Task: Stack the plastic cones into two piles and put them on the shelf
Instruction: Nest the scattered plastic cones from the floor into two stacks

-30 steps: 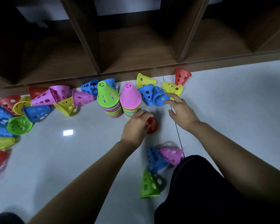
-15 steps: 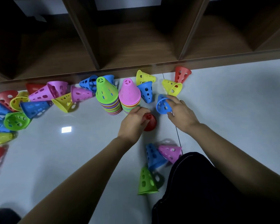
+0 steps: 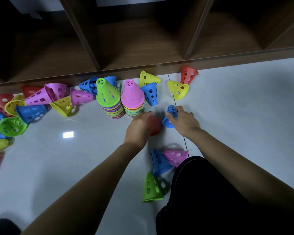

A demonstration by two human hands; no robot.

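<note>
Two piles of nested cones stand side by side on the floor, one topped by a green cone [image 3: 107,94], the other by a pink cone [image 3: 132,95]. Just in front of the pink pile, my left hand [image 3: 138,128] is shut on a red cone [image 3: 155,125], mostly hidden by my fingers. Beside it, my right hand [image 3: 183,121] grips a blue cone [image 3: 170,116] and holds it upright. Loose cones lie around: a blue cone [image 3: 151,94], a yellow cone [image 3: 178,89], another yellow one [image 3: 148,78], a red cone [image 3: 187,75].
The wooden shelf [image 3: 139,48] with open compartments runs along the far edge of the floor. Several loose cones crowd the left side [image 3: 36,107]. A blue cone [image 3: 159,162], a pink cone [image 3: 176,156] and a green cone [image 3: 150,188] lie near my knee [image 3: 210,192].
My right hand took hold of the blue cone and drew it toward me, turning it upright. My left hand stayed closed on the red cone by the pink pile.
</note>
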